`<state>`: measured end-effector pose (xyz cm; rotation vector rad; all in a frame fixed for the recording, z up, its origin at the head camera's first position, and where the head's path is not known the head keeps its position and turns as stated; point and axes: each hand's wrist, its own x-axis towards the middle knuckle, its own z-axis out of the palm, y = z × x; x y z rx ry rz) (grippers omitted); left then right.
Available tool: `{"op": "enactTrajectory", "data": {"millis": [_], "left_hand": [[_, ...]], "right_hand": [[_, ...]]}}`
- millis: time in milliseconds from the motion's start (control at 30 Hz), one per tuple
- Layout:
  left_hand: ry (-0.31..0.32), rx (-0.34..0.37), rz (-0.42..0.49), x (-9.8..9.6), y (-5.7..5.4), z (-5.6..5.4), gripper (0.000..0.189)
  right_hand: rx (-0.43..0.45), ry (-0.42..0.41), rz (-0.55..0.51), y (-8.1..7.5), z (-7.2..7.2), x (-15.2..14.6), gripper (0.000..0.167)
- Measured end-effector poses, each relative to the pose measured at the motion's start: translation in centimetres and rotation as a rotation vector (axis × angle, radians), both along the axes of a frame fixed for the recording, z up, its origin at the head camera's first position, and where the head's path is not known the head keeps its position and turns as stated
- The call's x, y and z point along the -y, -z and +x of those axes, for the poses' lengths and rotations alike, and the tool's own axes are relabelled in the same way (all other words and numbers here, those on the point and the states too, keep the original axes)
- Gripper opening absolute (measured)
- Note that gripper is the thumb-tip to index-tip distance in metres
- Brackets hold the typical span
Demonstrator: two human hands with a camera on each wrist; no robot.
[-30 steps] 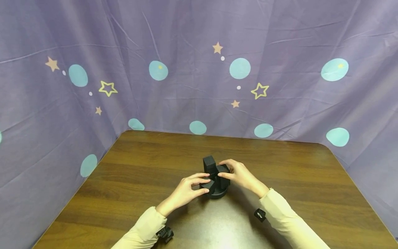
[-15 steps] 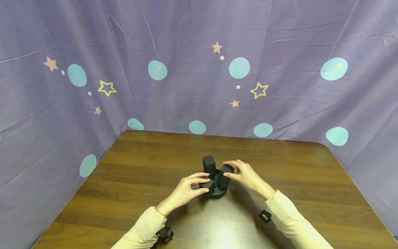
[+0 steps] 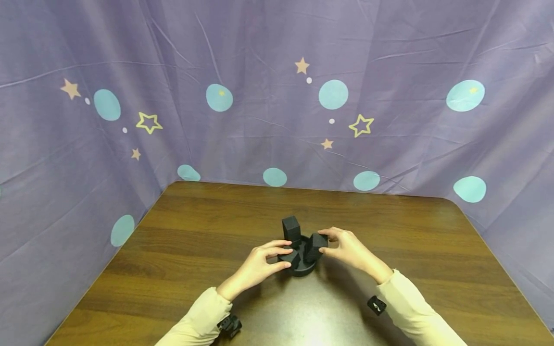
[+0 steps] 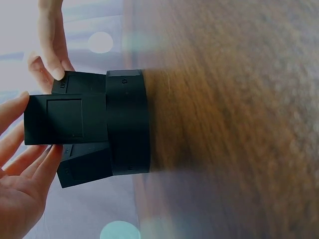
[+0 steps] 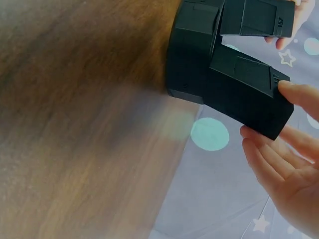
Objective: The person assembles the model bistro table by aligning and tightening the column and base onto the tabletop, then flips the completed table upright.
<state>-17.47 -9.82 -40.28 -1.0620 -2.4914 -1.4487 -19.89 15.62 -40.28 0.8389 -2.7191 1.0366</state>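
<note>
A round black base (image 3: 302,272) stands on the wooden table with several box-like black blocks rising from it. My left hand (image 3: 257,263) grips the front-left block (image 4: 65,119) by its upper end, fingers on one side and thumb on the other. On the right, my right hand (image 3: 349,251) pinches the top of another block (image 5: 251,89), which leans outward from the base, its lower end still at the base rim. A third block (image 3: 291,229) stands upright at the back, touched by neither hand. Small raised markings show near the top of the leaning block.
The wooden table (image 3: 207,211) spreads round the base. Behind and beside it hangs a purple curtain (image 3: 268,57) with stars and blue dots. A small black device sits at each wrist, such as the left wrist camera (image 3: 230,326).
My right hand has moved right and slightly down, tilting its block outward from near upright and widening the gap between the blocks. The left hand and its block have stayed in place.
</note>
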Motion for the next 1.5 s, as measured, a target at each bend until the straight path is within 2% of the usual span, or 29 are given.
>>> {"op": "enactTrajectory", "data": {"millis": [133,233,267,500,800,1167,1233,1333,1433,1500], "left_hand": [[0.0,-0.017,-0.014,-0.1,-1.4,0.7,0.028],[-0.001,-0.016,-0.019,-0.2,-1.7,0.8,0.027],[0.001,-0.014,-0.016,-0.2,-1.6,0.7,0.027],[0.002,0.002,-0.003,0.2,1.5,-0.9,0.031],[-0.001,-0.026,-0.001,0.2,1.6,-1.0,0.031],[0.003,-0.099,0.007,0.1,1.9,-1.0,0.028],[-0.008,-0.109,-0.005,0.0,1.9,-0.9,0.029],[-0.029,-0.13,-0.038,0.0,1.8,-0.7,0.03],[-0.053,-0.098,-0.041,-0.1,1.8,-0.3,0.038],[-0.078,-0.046,-0.034,-0.2,1.8,-0.1,0.047]], "right_hand": [[-0.021,0.027,-0.029,0.2,0.3,0.1,0.04],[-0.052,0.072,-0.028,0.3,0.4,0.2,0.038],[-0.063,0.09,-0.024,0.2,0.5,0.3,0.038],[-0.1,0.164,-0.008,0.3,0.7,0.7,0.035],[-0.077,0.191,-0.053,0.5,1.0,0.7,0.033],[-0.108,0.171,-0.061,0.8,0.9,0.7,0.034],[-0.095,0.172,-0.065,0.8,0.9,0.7,0.034],[-0.017,0.163,-0.106,0.9,1.0,0.7,0.036],[0.099,0.138,-0.181,1.2,1.0,0.5,0.039],[0.172,0.114,-0.23,1.5,1.0,0.4,0.041]]}}
